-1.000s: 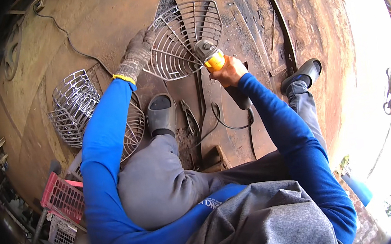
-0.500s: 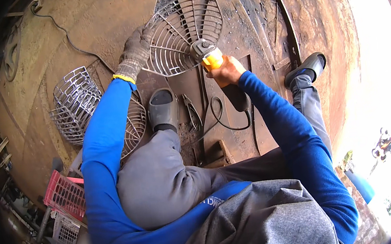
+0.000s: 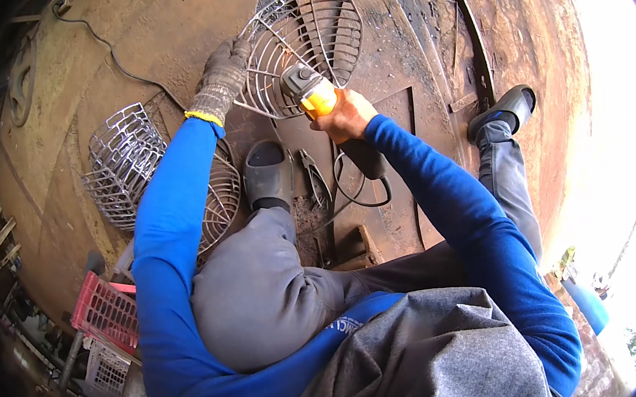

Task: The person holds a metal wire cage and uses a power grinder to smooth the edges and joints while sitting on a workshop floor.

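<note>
My left hand (image 3: 223, 78), in a grey work glove with a yellow cuff, is closed on the left rim of a rounded metal wire grille (image 3: 329, 36). My bare right hand (image 3: 348, 115) wraps round the yellow body of an angle grinder (image 3: 317, 98). The grinder's grey head lies over the lower left part of the grille, and a few thin orange streaks show among the wires just above it. Its disc is hidden, so I cannot tell exactly where it touches. The dark rear handle and cord trail toward me.
Shiny wire grilles (image 3: 117, 169) are stacked at left, with another wire grille (image 3: 221, 197) beside my left shoe. Pliers (image 3: 314, 177) lie between my feet. A cable (image 3: 113, 57) crosses the brown metal floor (image 3: 138, 31). A red plastic crate (image 3: 105, 314) stands at lower left.
The grinder in my right hand has moved left across the grille, away from its middle. The grille has tilted slightly, and orange streaks now show. My left hand keeps its hold.
</note>
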Demonstrator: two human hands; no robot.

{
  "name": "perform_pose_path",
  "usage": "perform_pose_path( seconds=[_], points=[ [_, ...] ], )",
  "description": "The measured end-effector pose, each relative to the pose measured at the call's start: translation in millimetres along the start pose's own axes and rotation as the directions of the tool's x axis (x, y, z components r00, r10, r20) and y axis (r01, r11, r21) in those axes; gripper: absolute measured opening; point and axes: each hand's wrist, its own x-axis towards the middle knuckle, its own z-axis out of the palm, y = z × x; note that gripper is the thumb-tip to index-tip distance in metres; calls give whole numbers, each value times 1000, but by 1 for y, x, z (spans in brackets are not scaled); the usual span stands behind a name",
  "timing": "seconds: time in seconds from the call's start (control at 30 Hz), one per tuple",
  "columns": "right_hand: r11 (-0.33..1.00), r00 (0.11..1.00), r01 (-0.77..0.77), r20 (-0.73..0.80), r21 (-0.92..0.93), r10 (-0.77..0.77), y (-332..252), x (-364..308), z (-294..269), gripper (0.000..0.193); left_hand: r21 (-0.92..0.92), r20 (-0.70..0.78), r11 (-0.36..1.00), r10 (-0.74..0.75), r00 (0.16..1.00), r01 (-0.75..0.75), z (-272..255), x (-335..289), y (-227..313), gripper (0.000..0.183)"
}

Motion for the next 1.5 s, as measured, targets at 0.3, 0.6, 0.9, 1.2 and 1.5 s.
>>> perform_pose_path(
  seconds=[0.3, 0.6, 0.9, 1.2, 1.5],
  points=[
    [999, 999, -43, 14, 16, 43, 37, 2, -11, 58, -33, -2, 998, -50, 999, 50, 3, 6, -13, 52],
    [992, 997, -69, -54, -103, 63, 53, 15, -31, 43, -170, 51, 959, -221, 974, 227, 10, 17, -37, 50],
    [978, 989, -112, -80, 176, 128, 39, 8, -51, 42, -301, 100, 890, -328, 939, 343, 10, 15, -30, 46],
    [997, 998, -55, -11, 61, 55, 40, 4, -41, 41, 40, -46, 997, 65, 997, -63, 4, 6, -28, 56],
    [989, 984, 102, 136, 104, -115, 29, -7, -26, 56, 108, -108, 970, 231, 967, -219, 2, -3, -8, 54]
  ],
)
